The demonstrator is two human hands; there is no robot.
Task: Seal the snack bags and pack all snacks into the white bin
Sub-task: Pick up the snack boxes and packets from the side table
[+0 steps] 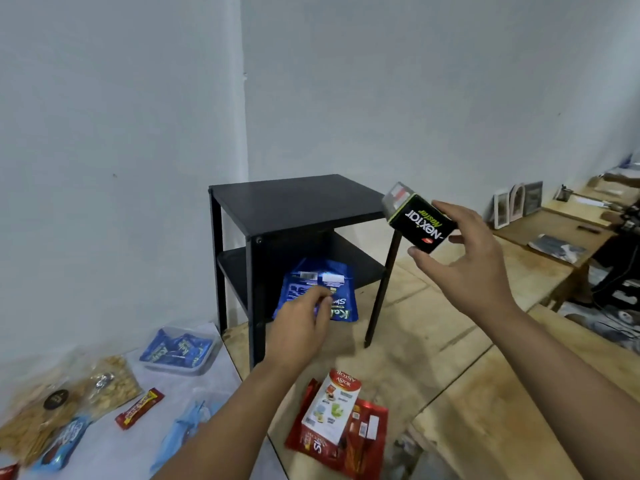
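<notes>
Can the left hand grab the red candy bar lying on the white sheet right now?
Probably not yet: the left hand is already pinching the blue bag. Nothing blocks the red candy bar itself, which lies in the open.

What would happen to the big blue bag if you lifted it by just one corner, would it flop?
Probably yes. The blue bag looks like thin shiny plastic with creases, so it would likely bend and sag. Its glossy skin may feel a bit slippery under the left hand touching it. It seems light for its size, though I cannot see how full it is.
</notes>
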